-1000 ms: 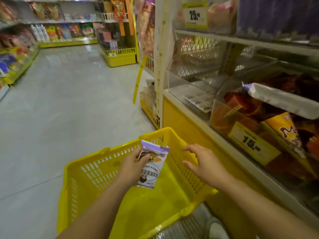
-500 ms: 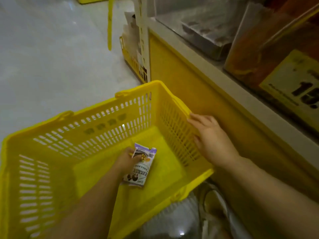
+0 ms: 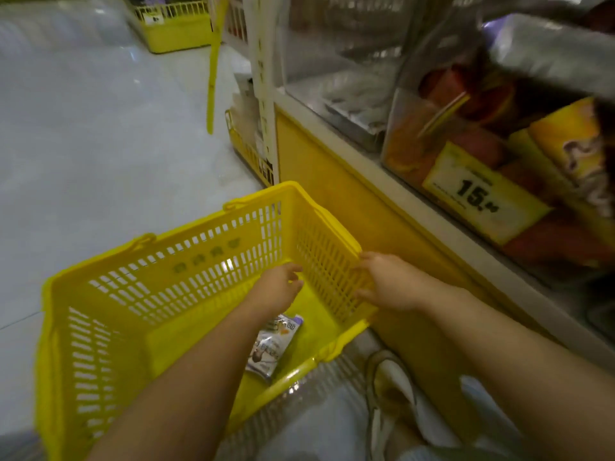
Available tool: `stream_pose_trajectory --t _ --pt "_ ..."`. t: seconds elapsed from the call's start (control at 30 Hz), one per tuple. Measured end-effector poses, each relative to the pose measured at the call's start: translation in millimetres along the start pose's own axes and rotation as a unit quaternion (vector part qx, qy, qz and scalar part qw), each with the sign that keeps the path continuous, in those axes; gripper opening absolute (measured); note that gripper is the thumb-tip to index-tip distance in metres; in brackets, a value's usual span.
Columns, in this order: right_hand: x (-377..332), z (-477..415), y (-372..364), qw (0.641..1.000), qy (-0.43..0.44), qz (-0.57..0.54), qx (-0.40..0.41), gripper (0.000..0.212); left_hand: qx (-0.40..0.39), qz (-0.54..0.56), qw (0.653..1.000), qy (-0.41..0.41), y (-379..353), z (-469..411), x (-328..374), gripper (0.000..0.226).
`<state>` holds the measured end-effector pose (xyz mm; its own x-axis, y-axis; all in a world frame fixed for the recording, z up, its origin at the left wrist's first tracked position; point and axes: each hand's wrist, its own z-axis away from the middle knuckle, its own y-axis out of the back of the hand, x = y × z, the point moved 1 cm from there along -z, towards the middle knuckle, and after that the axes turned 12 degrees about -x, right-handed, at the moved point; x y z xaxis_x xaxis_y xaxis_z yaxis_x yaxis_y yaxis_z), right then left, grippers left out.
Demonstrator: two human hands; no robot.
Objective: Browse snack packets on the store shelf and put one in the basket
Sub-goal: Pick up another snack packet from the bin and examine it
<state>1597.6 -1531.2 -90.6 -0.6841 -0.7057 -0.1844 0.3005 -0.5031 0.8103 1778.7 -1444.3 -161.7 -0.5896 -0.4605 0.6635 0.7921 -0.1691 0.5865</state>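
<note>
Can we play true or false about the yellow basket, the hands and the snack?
1. The snack packet lies on the floor of the yellow basket. True.
2. The left hand holds the snack packet. False: it is empty and hovers above the packet.
3. The right hand holds the basket's right rim. True.
4. The price tag on the shelf reads 25. False: it reads 15.

Floor [image 3: 100, 144]: pale grey tile, glossy, with patches of glare. At your right a shelf [image 3: 376, 161] stands on a yellow base panel [image 3: 332, 201], with a white slotted upright [image 3: 263, 78] at its corner. Clear bins [image 3: 332, 61] sit on the shelf; one carries a yellow price tag [image 3: 479, 194] reading 15. A low yellow rack [image 3: 176, 31] stands far up the aisle.
</note>
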Motion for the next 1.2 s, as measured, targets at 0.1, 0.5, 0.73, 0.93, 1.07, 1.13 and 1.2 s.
stream_pose_trajectory --t 0.1,0.5,0.73,0.93,1.07,1.13,1.2 --pt "-11.8 56.8 31.3 0.999 -0.004 0.011 -0.038 0.057 0.063 -0.034 0.990 -0.120 18.5 39.9 69.1 0.032" --pt "-49.9 352.1 153.9 0.962 0.013 0.013 0.273 0.030 0.235 -0.041 0.851 -0.468 70.4 233.1 319.3 0.021" --pt "-30.5 470.1 218.6 0.899 -0.040 0.068 0.430 0.026 0.239 -0.105 0.799 -0.542 79.7 283.7 430.2 0.020" --pt "12.4 517.1 266.6 0.879 -0.155 0.169 0.418 0.029 0.230 -0.158 0.790 -0.545 88.3 267.5 501.8 0.023" --pt "53.6 522.3 284.2 0.900 -0.243 0.199 0.304 0.059 0.254 -0.298 0.764 -0.513 94.6 242.3 541.0 0.025" --pt "69.8 522.5 291.6 0.901 -0.273 0.207 0.266 0.069 0.268 -0.390 0.743 -0.474 99.7 229.0 559.9 0.026" --pt "81.4 521.8 297.7 0.900 -0.291 0.222 0.238 0.075 0.244 -0.454 0.744 -0.425 103.4 214.2 579.6 0.025"
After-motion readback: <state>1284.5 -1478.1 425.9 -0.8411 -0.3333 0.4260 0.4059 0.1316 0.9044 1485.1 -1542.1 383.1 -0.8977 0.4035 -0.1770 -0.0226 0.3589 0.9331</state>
